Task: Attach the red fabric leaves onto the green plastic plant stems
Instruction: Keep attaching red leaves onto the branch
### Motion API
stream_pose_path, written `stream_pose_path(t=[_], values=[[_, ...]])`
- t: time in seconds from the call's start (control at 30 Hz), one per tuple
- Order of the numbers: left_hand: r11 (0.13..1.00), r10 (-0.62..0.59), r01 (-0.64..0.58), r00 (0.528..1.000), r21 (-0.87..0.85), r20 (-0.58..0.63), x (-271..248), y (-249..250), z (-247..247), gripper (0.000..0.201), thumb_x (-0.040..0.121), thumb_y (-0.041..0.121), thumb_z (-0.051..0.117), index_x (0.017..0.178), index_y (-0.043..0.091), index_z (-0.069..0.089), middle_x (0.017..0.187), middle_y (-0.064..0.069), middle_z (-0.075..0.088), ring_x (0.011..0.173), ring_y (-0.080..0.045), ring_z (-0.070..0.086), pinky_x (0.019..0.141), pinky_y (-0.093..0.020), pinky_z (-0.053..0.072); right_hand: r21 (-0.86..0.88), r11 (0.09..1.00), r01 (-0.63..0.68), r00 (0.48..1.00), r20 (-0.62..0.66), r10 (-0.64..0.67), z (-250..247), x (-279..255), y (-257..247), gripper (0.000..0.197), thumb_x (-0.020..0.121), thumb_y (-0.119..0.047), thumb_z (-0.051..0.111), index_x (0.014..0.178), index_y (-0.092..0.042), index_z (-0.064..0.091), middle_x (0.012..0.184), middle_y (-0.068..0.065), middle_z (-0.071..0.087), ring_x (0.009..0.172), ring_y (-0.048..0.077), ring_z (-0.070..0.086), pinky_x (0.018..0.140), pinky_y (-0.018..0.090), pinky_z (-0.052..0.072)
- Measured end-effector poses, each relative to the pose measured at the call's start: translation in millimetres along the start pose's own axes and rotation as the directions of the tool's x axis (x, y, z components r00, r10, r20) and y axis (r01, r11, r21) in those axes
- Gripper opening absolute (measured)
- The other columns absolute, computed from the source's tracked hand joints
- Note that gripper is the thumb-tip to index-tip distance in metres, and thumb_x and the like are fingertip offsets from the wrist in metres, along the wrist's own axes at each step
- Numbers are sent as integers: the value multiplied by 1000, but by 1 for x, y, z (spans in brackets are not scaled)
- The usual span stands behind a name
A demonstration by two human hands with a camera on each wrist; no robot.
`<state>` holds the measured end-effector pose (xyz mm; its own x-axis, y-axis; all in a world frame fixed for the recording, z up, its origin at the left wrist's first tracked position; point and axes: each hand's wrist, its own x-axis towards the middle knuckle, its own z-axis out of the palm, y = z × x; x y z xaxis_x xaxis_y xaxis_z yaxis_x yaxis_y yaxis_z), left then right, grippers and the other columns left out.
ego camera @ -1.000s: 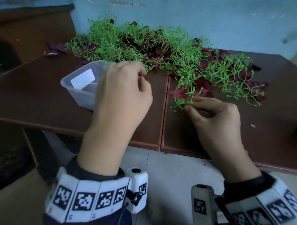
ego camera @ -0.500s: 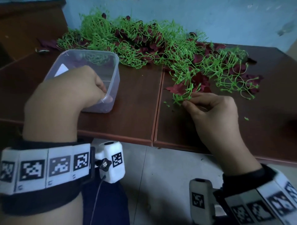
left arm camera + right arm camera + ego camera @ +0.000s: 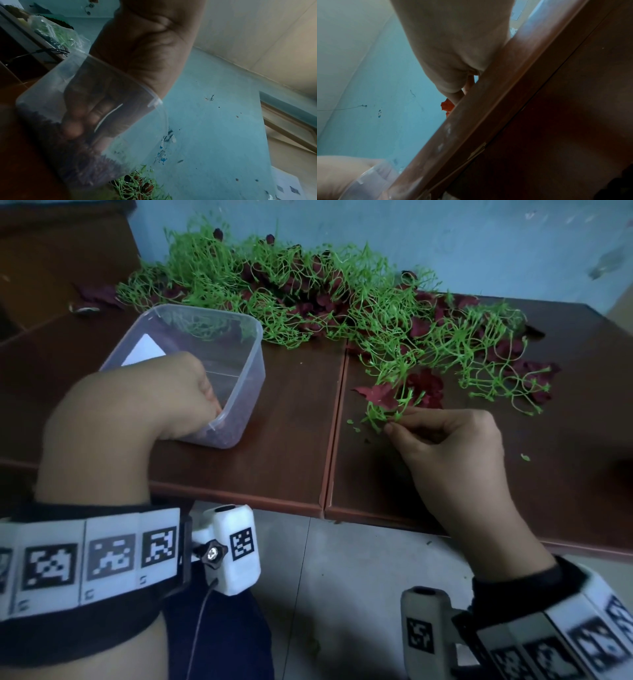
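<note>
A long pile of green plastic stems (image 3: 342, 302) mixed with dark red fabric leaves lies along the back of the brown table (image 3: 291, 446). My right hand (image 3: 390, 426) pinches the near tip of a green stem sprig (image 3: 380, 414), just below a red leaf (image 3: 378, 395) fixed on it. That red leaf (image 3: 447, 106) peeks past my right hand (image 3: 458, 97) in the right wrist view. My left hand (image 3: 214, 405) reaches into a clear plastic tub (image 3: 250, 378). Seen through the tub wall (image 3: 42, 94), its curled fingertips (image 3: 75, 128) touch small dark red pieces on the bottom. Whether they hold one is unclear.
The table's front edge (image 3: 239, 494) runs just before my wrists, with grey floor below. A seam (image 3: 337, 412) splits the tabletop between my hands. Small green scraps (image 3: 524, 457) lie right of my right hand. A blue wall stands behind the pile.
My left hand has swung from the table's middle to the left and down into the tub. My right hand has kept its pinch on the stem.
</note>
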<state>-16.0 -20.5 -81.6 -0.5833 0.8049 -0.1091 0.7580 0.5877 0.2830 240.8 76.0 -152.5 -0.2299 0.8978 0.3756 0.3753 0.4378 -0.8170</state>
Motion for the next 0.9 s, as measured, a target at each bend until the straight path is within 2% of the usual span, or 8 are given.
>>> stream_pose_path(t=[0.1,0.2,0.37,0.47,0.6,0.73,0.8,0.9], values=[[1000,-11,10,999,-13,-43,1,-2,2,17,97,9,60,96,-1,74,97,-27,70,97,-40,63,83,-42,50,-9,1000,0,1000,0,0,-1,0,0,3,84,-17,78,83,-19,81,80,-20,68,82,-16,63,67,1,46],[997,-26,12,986,-82,-163,0,-3,1,18,95,12,56,97,8,73,105,-21,70,105,-39,62,96,-44,49,-14,1000,13,1000,2,-13,0,1,2,3,83,-16,79,82,-18,81,86,-12,71,83,-19,61,68,-1,44],[964,-34,-53,948,-261,-317,-1,-5,-1,24,85,11,68,64,23,69,77,-5,74,86,-29,71,91,-45,56,-27,999,39,999,-5,-39,1,1,4,3,82,-14,80,81,-17,81,88,-8,72,79,-21,61,69,0,45],[942,-49,-111,888,-316,-457,-6,-2,-2,18,81,14,71,67,25,68,81,-5,74,85,-27,72,90,-47,58,-32,999,44,999,10,-43,0,1,4,3,82,-14,79,80,-16,81,84,-11,71,81,-16,63,67,2,47],[944,-43,-118,880,-307,-472,-7,3,0,24,80,14,82,66,27,67,82,-6,72,84,-27,69,81,-37,52,-38,998,47,999,26,-46,0,1,4,3,82,-13,79,79,-14,81,78,-22,65,81,-15,63,64,1,45],[948,-28,-138,861,-286,-508,-5,1,1,24,81,13,75,65,28,65,78,-3,71,80,-23,68,73,-30,45,-48,997,58,998,40,-56,0,1,4,6,82,-12,79,77,-15,80,77,-21,66,77,-9,64,62,1,43],[932,4,-194,849,-306,-528,-9,3,0,24,83,12,73,67,27,64,73,1,69,70,-15,65,66,-26,42,-55,997,54,998,44,-52,-1,1,3,7,83,-13,78,77,-16,80,77,-20,68,79,-4,65,62,2,44],[868,93,-341,825,-361,-557,-19,21,-2,20,85,12,74,73,26,68,73,5,70,67,-8,67,62,-22,47,-54,998,27,999,32,-25,-2,1,2,7,84,-15,77,79,-17,80,76,-24,66,82,-12,63,60,1,43]])
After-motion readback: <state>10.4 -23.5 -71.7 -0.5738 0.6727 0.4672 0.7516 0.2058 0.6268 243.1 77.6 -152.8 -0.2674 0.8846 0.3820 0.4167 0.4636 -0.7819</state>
